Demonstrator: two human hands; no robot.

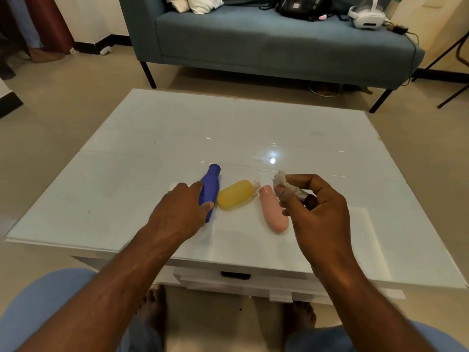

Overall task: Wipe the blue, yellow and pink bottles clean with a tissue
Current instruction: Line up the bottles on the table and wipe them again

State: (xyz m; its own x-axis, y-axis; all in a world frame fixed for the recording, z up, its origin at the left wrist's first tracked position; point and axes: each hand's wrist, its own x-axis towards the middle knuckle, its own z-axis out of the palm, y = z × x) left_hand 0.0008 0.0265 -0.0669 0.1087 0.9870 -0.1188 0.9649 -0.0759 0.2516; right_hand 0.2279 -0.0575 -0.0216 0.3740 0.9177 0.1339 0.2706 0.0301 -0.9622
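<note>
Three bottles lie on the white table (142,153): blue (211,189) left, yellow (234,194) middle, pink (274,213) right. The left hand (181,209) grips the blue (thumb across it); the right hand (314,212) pinches a crumpled tissue (285,184) above the pink.

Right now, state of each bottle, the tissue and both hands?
blue bottle: lying on its side on the table, left hand on it.
yellow bottle: lying on its side, untouched.
pink bottle: lying on its side, cap shut, untouched.
tissue: crumpled, pinched in the right hand.
left hand: closing round the blue bottle, not lifted.
right hand: raised above the table, shut on the tissue.
</note>
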